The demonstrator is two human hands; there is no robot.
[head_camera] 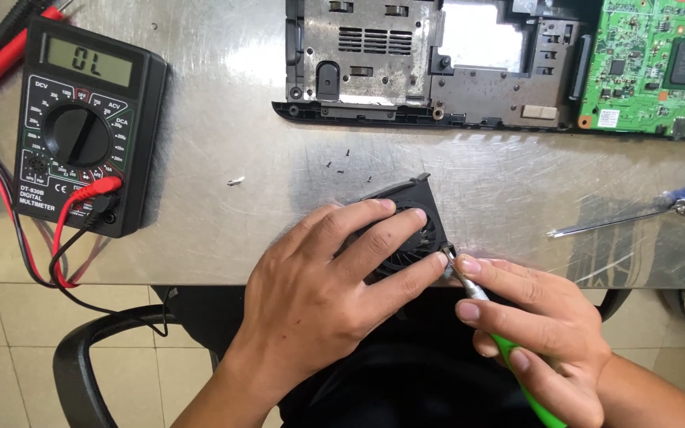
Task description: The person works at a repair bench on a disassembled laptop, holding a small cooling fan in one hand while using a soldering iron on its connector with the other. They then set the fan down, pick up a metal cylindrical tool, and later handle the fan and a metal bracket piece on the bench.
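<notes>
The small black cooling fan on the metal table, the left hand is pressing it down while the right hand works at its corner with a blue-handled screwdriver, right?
Not quite: the head view shows the right hand working with a green-handled screwdriver, not a blue one. A blue-handled screwdriver lies untouched further right on the metal table. The rest holds: the left hand presses the small black cooling fan down.

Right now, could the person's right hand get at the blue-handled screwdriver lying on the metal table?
Probably yes. The blue-handled screwdriver lies in the open on the metal table, just beyond the right hand, with nothing between. But that hand already holds a green-handled screwdriver, so it is occupied.
</notes>
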